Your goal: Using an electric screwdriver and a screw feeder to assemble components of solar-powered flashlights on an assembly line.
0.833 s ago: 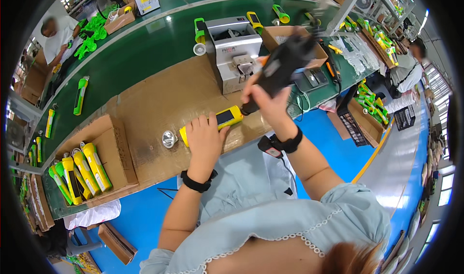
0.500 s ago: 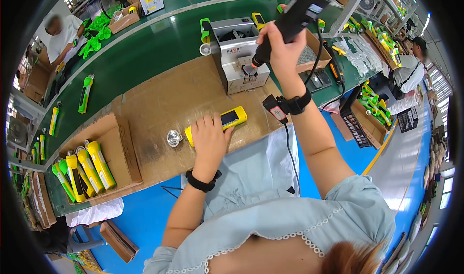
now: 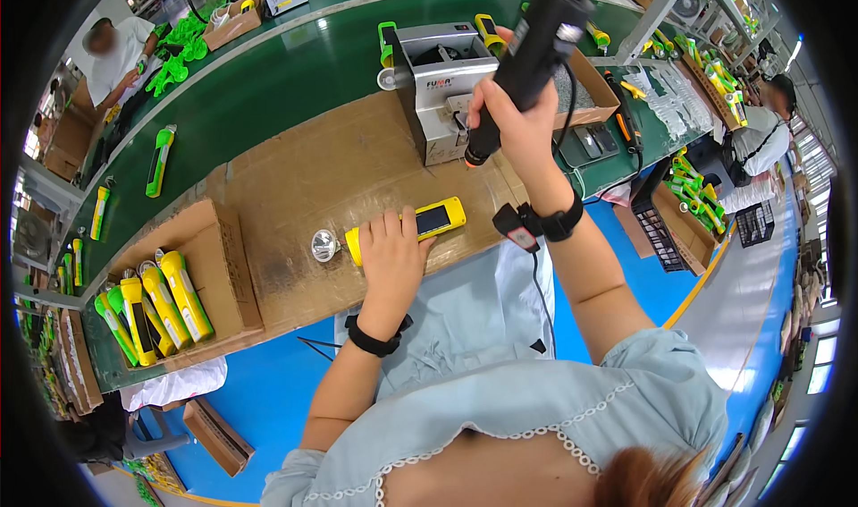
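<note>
My left hand (image 3: pixel 393 249) is wrapped over a yellow flashlight (image 3: pixel 445 217) with a dark panel, lying on the cardboard-covered bench. A round silver reflector piece (image 3: pixel 324 246) lies just beside the flashlight's left end. My right hand (image 3: pixel 520 122) grips a black electric screwdriver (image 3: pixel 541 55), raised over the bench with its orange-ringed tip slanting down to the left. Behind that tip stands the grey metal screw feeder (image 3: pixel 438 96). Whether a screw sits on the tip is too small to tell.
An open carton (image 3: pixel 228 266) at left holds several yellow and green flashlights. Right of the feeder are a carton of small metal parts (image 3: pixel 585 91) and an orange-and-black hand tool (image 3: pixel 626 122). A green belt (image 3: pixel 295 87) runs behind. Co-workers sit at far left and far right.
My right hand has drawn the screwdriver away from the feeder's front, nearer to me. The left hand stays on the flashlight, which has shifted slightly to the right in view.
</note>
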Demonstrator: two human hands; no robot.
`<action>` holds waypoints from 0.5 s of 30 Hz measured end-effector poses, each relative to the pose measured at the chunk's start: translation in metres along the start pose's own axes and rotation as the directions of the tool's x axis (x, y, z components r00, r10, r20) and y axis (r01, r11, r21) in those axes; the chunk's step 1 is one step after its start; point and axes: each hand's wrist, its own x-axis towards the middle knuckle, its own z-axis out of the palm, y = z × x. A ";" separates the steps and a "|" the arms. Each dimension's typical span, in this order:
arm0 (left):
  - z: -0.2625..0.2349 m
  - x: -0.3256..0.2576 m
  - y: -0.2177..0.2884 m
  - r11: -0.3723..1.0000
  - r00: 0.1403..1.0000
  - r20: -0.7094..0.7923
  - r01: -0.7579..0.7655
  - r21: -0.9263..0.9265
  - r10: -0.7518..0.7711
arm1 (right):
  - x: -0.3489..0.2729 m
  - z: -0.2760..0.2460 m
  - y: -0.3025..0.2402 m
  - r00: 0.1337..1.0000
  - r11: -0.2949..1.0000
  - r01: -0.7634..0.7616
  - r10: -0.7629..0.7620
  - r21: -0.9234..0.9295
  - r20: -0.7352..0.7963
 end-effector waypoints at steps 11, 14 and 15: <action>-0.006 0.007 -0.001 0.999 0.999 0.033 0.002 -0.047 0.000 | 0.037 -0.009 0.022 0.939 0.952 0.271 -0.294 -0.143 -0.180; -0.007 0.010 -0.002 0.997 0.997 0.068 0.043 -0.068 -0.038 | 0.040 -0.007 0.035 0.963 0.980 0.165 -0.185 -0.115 -0.198; -0.008 0.009 0.000 0.998 0.997 0.062 0.042 -0.047 -0.039 | 0.038 -0.008 0.040 0.961 0.972 0.157 -0.191 -0.174 -0.201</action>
